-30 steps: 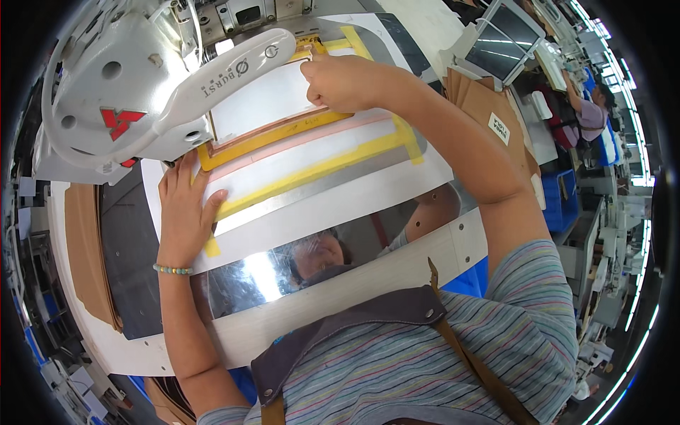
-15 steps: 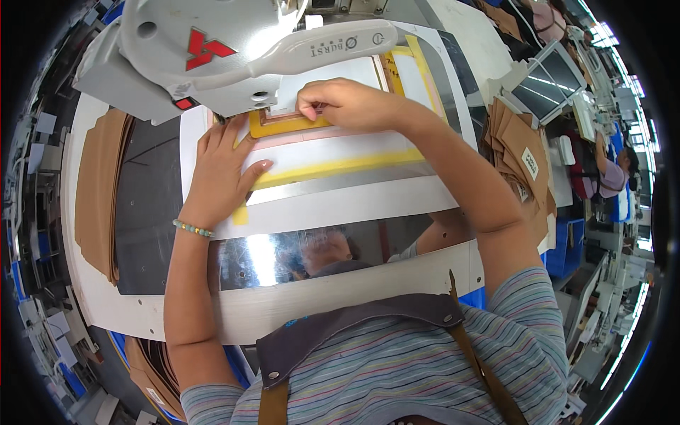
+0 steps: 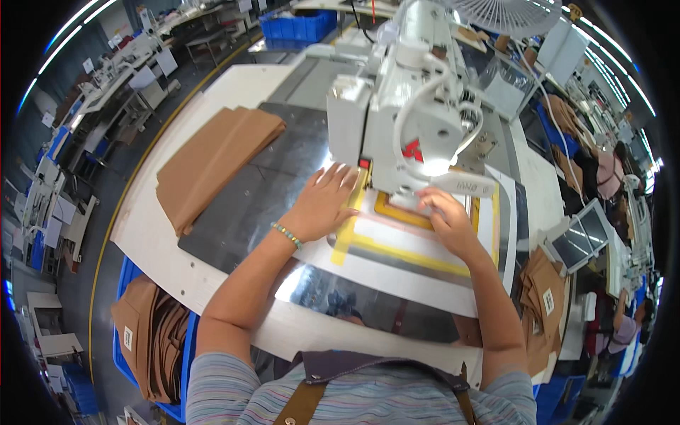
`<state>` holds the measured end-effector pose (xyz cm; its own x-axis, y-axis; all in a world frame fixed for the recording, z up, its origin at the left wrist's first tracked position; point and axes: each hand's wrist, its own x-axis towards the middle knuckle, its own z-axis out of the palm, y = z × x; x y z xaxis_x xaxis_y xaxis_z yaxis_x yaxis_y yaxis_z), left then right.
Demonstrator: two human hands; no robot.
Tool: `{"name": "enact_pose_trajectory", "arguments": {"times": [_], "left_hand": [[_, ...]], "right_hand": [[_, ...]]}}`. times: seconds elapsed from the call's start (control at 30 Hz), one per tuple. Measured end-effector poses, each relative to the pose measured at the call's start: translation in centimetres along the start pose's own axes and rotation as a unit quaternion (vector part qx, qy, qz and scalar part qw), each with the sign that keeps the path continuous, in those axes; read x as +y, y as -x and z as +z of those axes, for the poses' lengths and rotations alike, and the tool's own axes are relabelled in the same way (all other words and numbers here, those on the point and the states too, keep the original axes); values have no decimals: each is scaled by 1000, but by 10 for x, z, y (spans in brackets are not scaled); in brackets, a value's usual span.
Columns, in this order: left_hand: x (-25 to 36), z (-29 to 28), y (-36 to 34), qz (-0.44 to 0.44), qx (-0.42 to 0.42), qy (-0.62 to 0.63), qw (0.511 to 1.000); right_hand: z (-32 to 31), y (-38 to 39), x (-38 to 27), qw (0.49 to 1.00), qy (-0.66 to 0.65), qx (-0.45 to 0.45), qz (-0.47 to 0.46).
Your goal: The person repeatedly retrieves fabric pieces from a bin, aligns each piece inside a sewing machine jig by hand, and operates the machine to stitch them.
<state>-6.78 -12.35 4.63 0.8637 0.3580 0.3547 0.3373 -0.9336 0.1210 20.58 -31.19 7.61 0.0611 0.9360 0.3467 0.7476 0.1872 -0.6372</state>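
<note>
Head view: left hand [image 3: 322, 203] lay palm down at left edge of white sheet [image 3: 453, 297], fingers slightly apart, beaded bracelet [image 3: 287, 236] on wrist. Right hand [image 3: 448, 219], fingers curled, was at near side of yellow frame [image 3: 402, 217]; could not tell whether clamped on it. Yellow frame lay on white sheet, partly beneath white machine [image 3: 414, 117]. Brown pieces [image 3: 216, 157] lay stacked on bench [image 3: 163, 248] at left; more stood in blue bin [image 3: 190, 354] beside bench edge.

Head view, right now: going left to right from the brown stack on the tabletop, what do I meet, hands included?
Brown stack → person's left hand → person's right hand → brown pieces with a white label → co-worker in a lilac top.
</note>
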Motion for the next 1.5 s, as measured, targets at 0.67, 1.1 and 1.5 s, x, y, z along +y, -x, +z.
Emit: {"name": "enact_pose_trajectory", "arguments": {"times": [0.67, 1.1, 1.5], "left_hand": [[-185, -19, 53, -287, 47, -151, 945], [-198, -33, 69, -282, 116, -92, 948], [-171, -26, 59, -199, -41, -277, 939]], "right_hand": [[0, 43, 1, 991, 50, 118, -49], [7, 31, -1, 993, 78, 78, -52], [4, 43, -1, 992, 63, 93, -49]]}}
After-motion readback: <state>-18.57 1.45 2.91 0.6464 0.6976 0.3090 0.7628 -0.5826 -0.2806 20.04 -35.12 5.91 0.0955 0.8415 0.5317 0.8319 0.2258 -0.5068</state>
